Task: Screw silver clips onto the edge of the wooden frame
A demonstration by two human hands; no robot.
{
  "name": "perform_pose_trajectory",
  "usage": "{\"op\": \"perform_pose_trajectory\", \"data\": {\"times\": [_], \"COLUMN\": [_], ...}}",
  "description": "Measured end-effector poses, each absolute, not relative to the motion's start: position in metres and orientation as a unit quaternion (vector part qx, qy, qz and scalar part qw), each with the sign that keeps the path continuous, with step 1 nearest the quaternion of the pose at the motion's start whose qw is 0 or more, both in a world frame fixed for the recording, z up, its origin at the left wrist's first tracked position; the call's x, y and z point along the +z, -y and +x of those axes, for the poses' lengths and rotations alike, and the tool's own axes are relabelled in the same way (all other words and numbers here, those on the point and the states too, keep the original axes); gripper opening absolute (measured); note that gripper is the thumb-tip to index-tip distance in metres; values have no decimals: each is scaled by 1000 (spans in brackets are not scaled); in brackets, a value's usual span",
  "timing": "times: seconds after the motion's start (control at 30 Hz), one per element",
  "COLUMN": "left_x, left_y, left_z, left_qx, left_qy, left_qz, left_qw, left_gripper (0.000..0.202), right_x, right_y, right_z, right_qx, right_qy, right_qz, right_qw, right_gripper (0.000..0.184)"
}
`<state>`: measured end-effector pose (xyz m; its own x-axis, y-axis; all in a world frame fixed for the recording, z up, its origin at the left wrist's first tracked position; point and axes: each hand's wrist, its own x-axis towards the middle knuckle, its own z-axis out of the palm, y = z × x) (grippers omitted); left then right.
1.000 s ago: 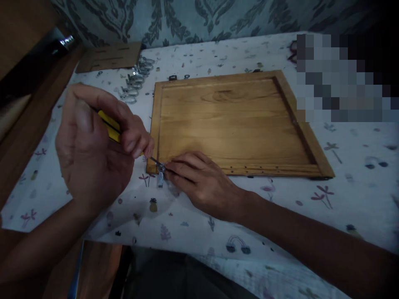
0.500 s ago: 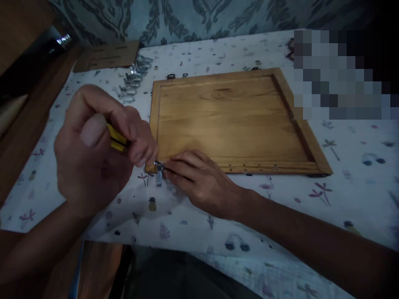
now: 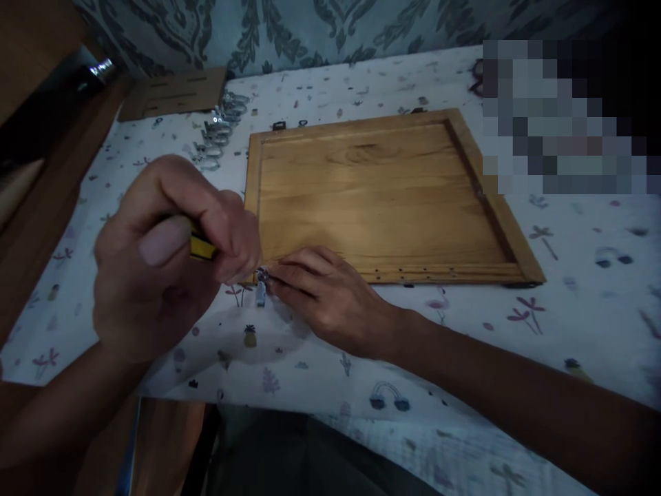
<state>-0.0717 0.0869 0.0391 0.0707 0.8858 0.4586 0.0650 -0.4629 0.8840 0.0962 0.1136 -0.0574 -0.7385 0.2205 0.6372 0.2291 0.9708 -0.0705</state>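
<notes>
A wooden framed panel [image 3: 382, 200] lies flat on a patterned tablecloth [image 3: 568, 303]. At its near left corner sits a small metal hinge [image 3: 261, 284]. My right hand [image 3: 330, 300] pins that hinge against the corner, fingers pressed together on it. My left hand [image 3: 165, 255] is curled round a yellow-handled screwdriver [image 3: 201, 246] whose tip points at the hinge; most of the handle and the shaft are hidden by my fingers.
Several more metal hinges [image 3: 217, 134] lie in a row at the back left, beside a brown cardboard sheet [image 3: 173, 93]. Dark wooden furniture [image 3: 46, 179] runs along the left edge. A patterned wall stands behind the table.
My left hand has turned and closed in on the hinge, hiding more of the screwdriver's handle and shaft. My right hand stays on the hinge.
</notes>
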Motion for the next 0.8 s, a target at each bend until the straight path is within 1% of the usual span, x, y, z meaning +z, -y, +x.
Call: {"op": "perform_pose_trajectory", "data": {"times": [0.13, 0.27, 0.37, 0.43, 0.5, 0.6, 0.73, 0.8], "left_x": [40, 44, 45, 44, 43, 44, 46, 45], "left_y": [-88, -86, -88, -91, -93, -95, -98, -99], "left_z": [-71, -70, -68, -66, -64, -63, -60, -57], "left_qx": [584, 569, 575, 582, 575, 558, 592, 618], "left_qy": [-364, -404, -378, -357, -346, -364, -399, -431], "left_qz": [640, 604, 604, 602, 603, 593, 556, 522], "left_qw": [341, 385, 402, 414, 431, 453, 426, 399], "left_gripper": [44, 36, 41, 45, 45, 42, 36, 38], "right_x": [-56, -56, -56, -55, -55, -55, -55, -55], "right_y": [-113, -113, -114, -114, -114, -114, -114, -115], "right_z": [97, 97, 98, 98, 98, 97, 97, 98], "right_qx": [-6, -6, -8, -7, -6, -6, -2, -1], "right_qy": [934, 935, 936, 939, 941, 939, 939, 941], "right_qz": [-121, -120, -118, -117, -114, -117, -114, -110], "right_qw": [335, 333, 332, 324, 318, 323, 325, 321], "right_gripper": [17, 19, 17, 19, 22, 21, 24, 26]}}
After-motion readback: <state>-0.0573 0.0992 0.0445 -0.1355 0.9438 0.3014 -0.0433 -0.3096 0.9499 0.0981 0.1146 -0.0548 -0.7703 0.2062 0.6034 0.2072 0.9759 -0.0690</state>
